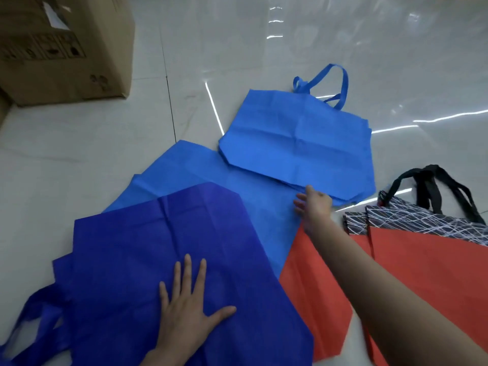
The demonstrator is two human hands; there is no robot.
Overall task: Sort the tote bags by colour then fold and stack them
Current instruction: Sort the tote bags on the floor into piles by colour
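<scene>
Both hands are spread wide and hold nothing. The left hand (pixel 187 299) lies palm down, fingers splayed, on the dark blue bag (pixel 163 247), the bag nearest the person on the floor (pixel 79 154). The right hand (pixel 314 204) is reached forward with fingers loosely extended, touching the light blue bag (pixel 200 167) right at the near edge of the far light blue pile (pixel 295 138). Blur prevents saying whether it touches that pile as well.

Position of goods: the dark blue bag overlaps the near part of the light blue bag. The far pile lies flat, handles pointing away. The red bags (pixel 422 265), with a black-and-white patterned band (pixel 412 220), lie at the right, one partly under the right forearm.

Assessment: sorting appears to be in hand, and the loose light blue bag looks due to join the far pile. The left palm should press down so the dark bag is not dragged along. The light bag is best taken by an edge, drawn clear, and laid square with handles matching the pile. The thin fabric will likely crease and slide on glossy tile.

Markings: none is visible on the bags. The cardboard box (pixel 66 48) carries a white label and a row of dark symbols, none legible.
</scene>
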